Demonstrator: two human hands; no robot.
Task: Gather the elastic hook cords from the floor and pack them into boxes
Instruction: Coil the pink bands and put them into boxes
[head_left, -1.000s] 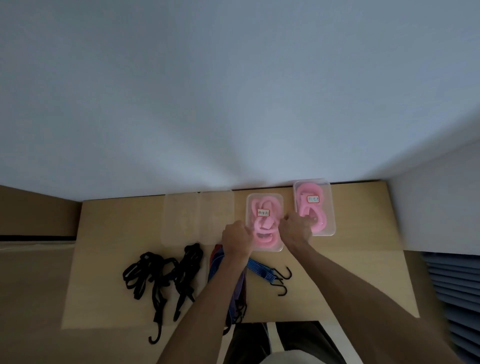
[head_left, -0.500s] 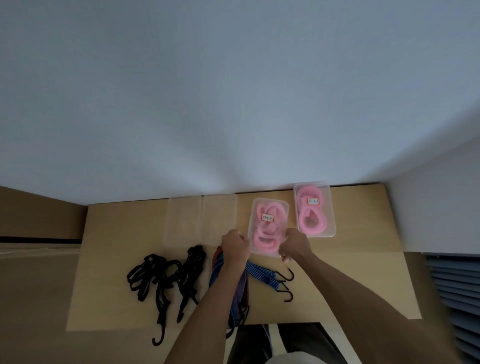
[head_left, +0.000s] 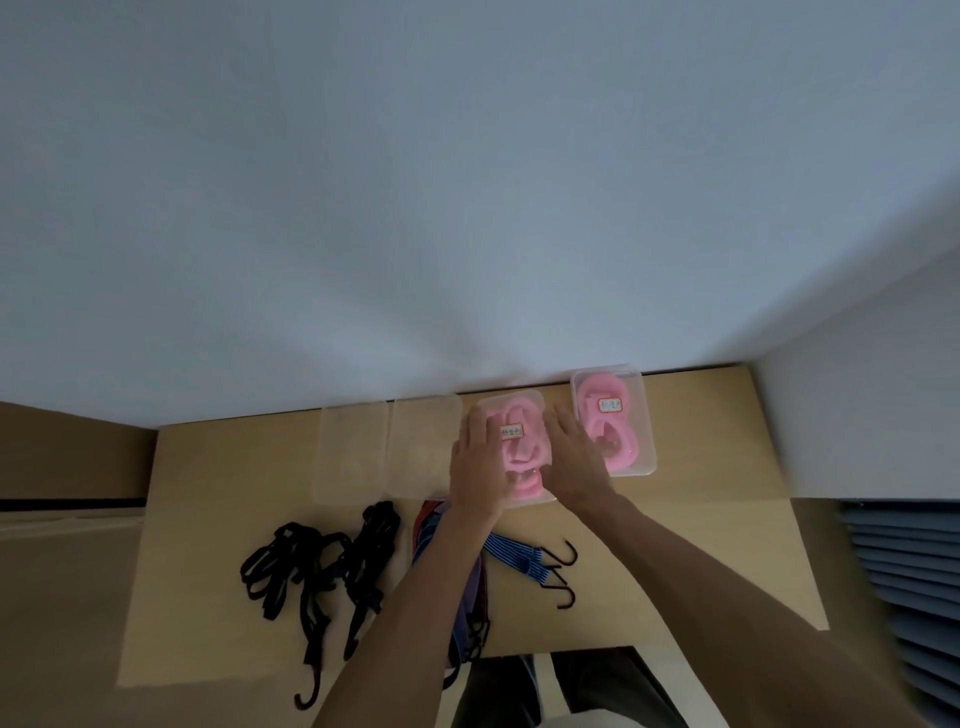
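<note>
A clear plastic box (head_left: 517, 415) with coiled pink cords and a small label lies on the wooden floor board. My left hand (head_left: 478, 462) lies flat along its left side and my right hand (head_left: 571, 457) along its right side, both pressing on it with fingers stretched out. A second clear box (head_left: 641, 447) of pink cords sits just right of it by the wall. A blue striped hook cord (head_left: 519, 553) lies below the hands. Black hook cords (head_left: 322, 561) lie in a tangle at the left. Red and purple cords (head_left: 426, 525) are partly hidden under my left forearm.
Two empty clear boxes (head_left: 353, 452) (head_left: 423, 447) stand side by side left of the hands. A white wall runs along the board's far edge and another wall closes the right side. Dark slats (head_left: 904, 561) show at the far right. My legs (head_left: 545, 691) are at the bottom.
Both hands have slid from the box's near edge forward over its left and right sides, with the fingers now stretched out. The box sits straighter than before.
</note>
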